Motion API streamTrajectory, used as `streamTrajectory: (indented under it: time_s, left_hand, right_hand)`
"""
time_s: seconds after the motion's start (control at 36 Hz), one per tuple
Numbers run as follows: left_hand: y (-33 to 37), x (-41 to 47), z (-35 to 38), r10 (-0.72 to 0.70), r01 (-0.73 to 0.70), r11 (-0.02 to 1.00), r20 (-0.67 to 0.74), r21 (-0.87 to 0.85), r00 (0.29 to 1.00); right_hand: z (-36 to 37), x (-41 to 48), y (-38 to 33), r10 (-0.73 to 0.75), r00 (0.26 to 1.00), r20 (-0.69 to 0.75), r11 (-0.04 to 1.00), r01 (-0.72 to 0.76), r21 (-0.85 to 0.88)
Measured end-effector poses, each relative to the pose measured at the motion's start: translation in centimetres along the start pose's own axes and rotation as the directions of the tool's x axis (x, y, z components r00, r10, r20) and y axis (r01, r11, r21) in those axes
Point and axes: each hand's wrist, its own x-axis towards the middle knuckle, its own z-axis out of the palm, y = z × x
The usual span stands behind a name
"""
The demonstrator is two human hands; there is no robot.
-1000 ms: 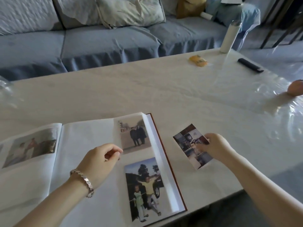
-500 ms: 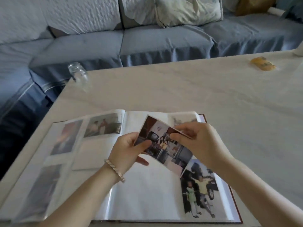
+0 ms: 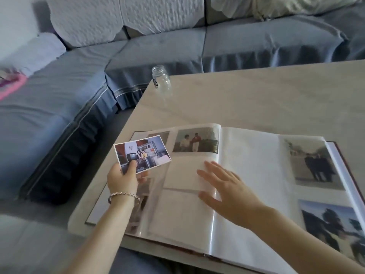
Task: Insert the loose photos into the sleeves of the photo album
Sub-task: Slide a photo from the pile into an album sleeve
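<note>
Nearest us, our right hand (image 3: 227,192) lies flat on the left page of the photo album (image 3: 252,175). Its fingers are straight and spread and its grip is released, pressing the clear leaf at an empty sleeve (image 3: 183,175). Our left hand (image 3: 123,178), with a bracelet (image 3: 123,195) at the wrist, has its grip closed on the loose photo (image 3: 143,153), thumb on the print's lower edge. The photo hangs above the album's outer left edge, picture side up, not yet in any pocket.

To do this well, we judge we should find the sleeve's open edge with the right fingertips and lift the film slightly. Then we lead in one corner and slide the print flat without bending it.

One of the filled sleeves (image 3: 196,140) sits just above the empty one. Farther off on the counter (image 3: 256,95) stands a glass jar (image 3: 161,81), and beyond it the blue sofa (image 3: 158,50).
</note>
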Motion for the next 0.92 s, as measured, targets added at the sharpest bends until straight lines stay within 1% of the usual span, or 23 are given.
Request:
streamTrajectory:
  time_s: [0.06,0.11,0.19,0.28,0.44,0.5,0.61,0.67,0.75,0.83,0.92]
  left_hand:
    - [-0.8,0.5,-0.5,-0.021,0.02,1.0,-0.018,-0.02,1.0]
    - [-1.4,1.0,-0.8,-0.023,0.022,1.0,-0.02,-0.003,1.0]
    - [-1.7,1.3,-1.0,-0.035,0.035,0.999,0.016,0.006,0.999]
    - [-2.0,1.7,-1.2,-0.018,0.016,0.998,0.037,0.053,0.999]
    - [-2.4,2.9,-2.6,0.007,-0.004,0.987,-0.017,0.16,1.0]
    - [-2.3,3.0,-2.8,-0.003,0.0,0.987,0.015,0.159,1.0]
    - [-1.8,2.4,-2.8,-0.028,0.003,0.984,0.141,0.175,0.99]
    - [-1.7,2.1,-2.7,-0.075,0.031,0.979,0.213,0.203,0.974]
    - [-1.6,2.4,-3.0,-0.219,0.142,0.959,0.325,0.245,0.92]
    - [-1.3,2.8,-3.6,-0.344,0.24,0.926,0.391,0.291,0.854]
    - [-0.8,3.2,-3.8,-0.405,0.269,0.901,0.436,0.34,0.803]
  right_hand:
    - [1.1,0.3,0.3,-0.027,1.0,-0.007,0.999,0.027,-0.044]
    - [1.8,0.3,0.5,-0.02,0.999,-0.033,0.999,0.019,-0.032]
    - [2.3,0.4,0.6,-0.038,0.991,-0.128,0.999,0.034,-0.032]
    - [2.7,0.2,0.8,-0.01,0.991,-0.13,0.998,0.002,-0.06]
    - [3.0,0.1,0.9,-0.026,0.984,-0.174,0.997,0.014,-0.069]
    - [3.1,0.1,1.1,-0.031,0.983,-0.183,0.997,0.016,-0.08]
    - [3.2,0.2,1.2,-0.05,0.978,-0.203,0.995,0.032,-0.091]
    - [3.2,0.2,1.2,-0.061,0.976,-0.207,0.995,0.042,-0.093]
    - [3.4,0.4,1.2,-0.073,0.976,-0.207,0.994,0.055,-0.093]
    - [3.5,0.4,1.4,-0.085,0.972,-0.218,0.994,0.067,-0.091]
    - [3.6,0.4,1.5,-0.095,0.966,-0.239,0.993,0.076,-0.085]
